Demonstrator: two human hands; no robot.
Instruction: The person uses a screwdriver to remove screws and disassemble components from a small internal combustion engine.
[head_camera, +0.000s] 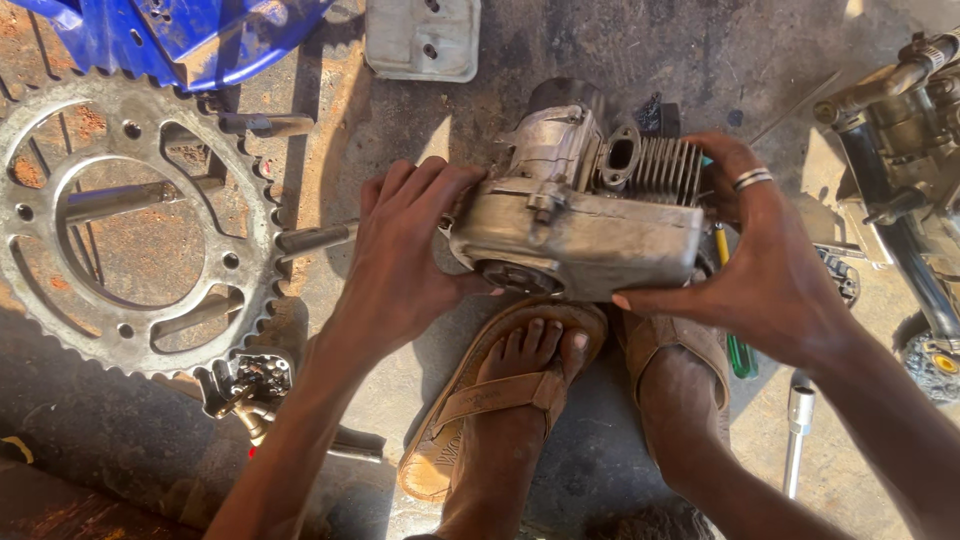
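Head view, looking down: a small engine block, grey with dirty cooling fins, sits at centre frame just above two sandalled feet. The left hand is pressed flat against the block's left end, fingers spread over the casing. The right hand, a ring on one finger, cups the right end, thumb along the lower edge. Both hands are clamped on the block from opposite sides; whether it rests on the concrete floor or is lifted cannot be told.

Judged step: holding and turning the block for handling. Any further move calls for a firm two-handed grip, as the casing looks heavy and oily.

A large sprocket lies at left, a green-handled screwdriver and a socket wrench at lower right.
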